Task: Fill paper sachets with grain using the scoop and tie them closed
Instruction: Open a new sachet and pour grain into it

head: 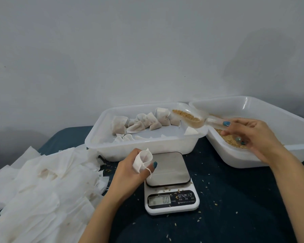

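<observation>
My left hand (130, 171) grips an open, empty white paper sachet (142, 159) with its mouth up, just left of the scale's steel platform; its drawstring hangs over my thumb. My right hand (249, 132) holds the handle of a clear plastic scoop (191, 118) loaded with brown grain, raised over the gap between the two tubs. Loose grain (230, 139) lies in the right white tub (263, 106). Several filled, tied sachets (144, 122) sit in the left white tub (140, 146).
A white digital kitchen scale (170, 199) reading 0.0 stands at the centre on the dark blue cloth (235, 199), which is dotted with spilled grains. A big heap of empty paper sachets (42, 186) covers the left side. A grey wall rises behind.
</observation>
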